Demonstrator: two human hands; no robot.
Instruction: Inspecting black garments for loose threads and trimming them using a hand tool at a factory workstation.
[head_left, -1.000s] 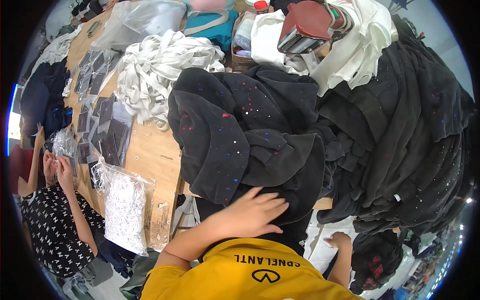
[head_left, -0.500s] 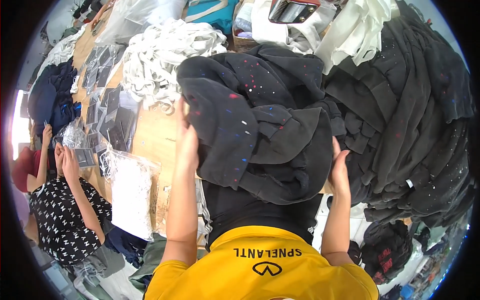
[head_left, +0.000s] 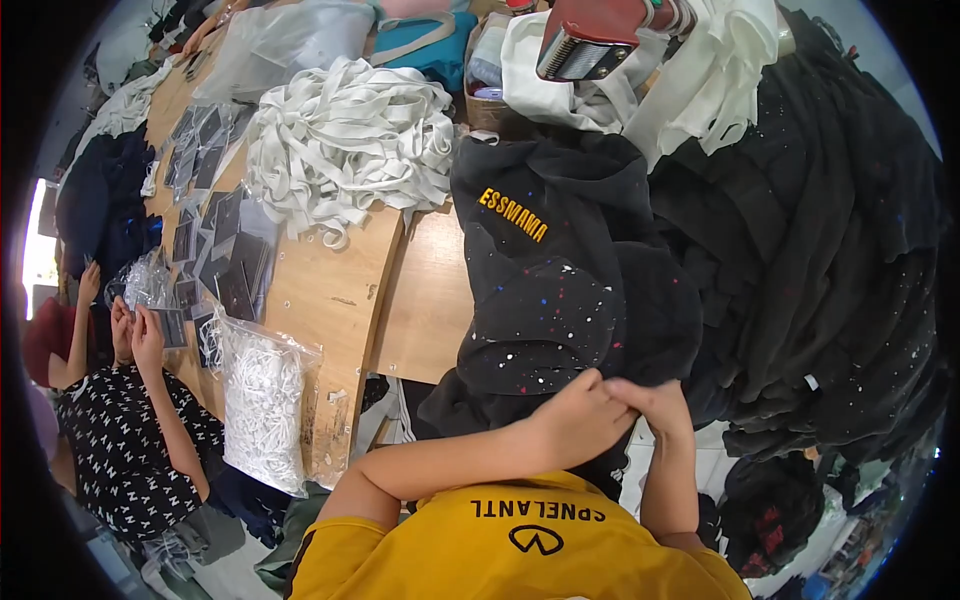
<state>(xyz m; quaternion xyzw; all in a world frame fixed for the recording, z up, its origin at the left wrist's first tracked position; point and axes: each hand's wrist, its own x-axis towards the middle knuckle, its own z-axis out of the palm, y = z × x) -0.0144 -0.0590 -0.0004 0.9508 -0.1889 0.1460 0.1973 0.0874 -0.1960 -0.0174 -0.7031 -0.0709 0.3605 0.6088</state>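
A black garment (head_left: 540,320) with white, red and blue paint-like specks and yellow lettering lies in front of me, its near part hanging over the table edge by my lap. My left hand (head_left: 588,412) reaches across my body to the garment's near right edge, its fingers curled closed. My right hand (head_left: 655,403) meets it there, fingers bent in a pinch, the two hands touching. Whatever lies between the fingertips is too small or hidden to name. To the right, a large heap of similar black speckled garments (head_left: 810,240) adjoins the one before me.
White fabric strips (head_left: 350,140) lie piled at the far left of the garment, near a clear bag of white cords (head_left: 262,400) and dark tags (head_left: 235,250). A red machine head (head_left: 590,40) stands at the back. Another person (head_left: 140,430) works at the left.
My hands, formerly apart at both sides of the bunched garment, have come together at its near right edge. The garment has shifted right and lies flatter, showing yellow lettering and bare table.
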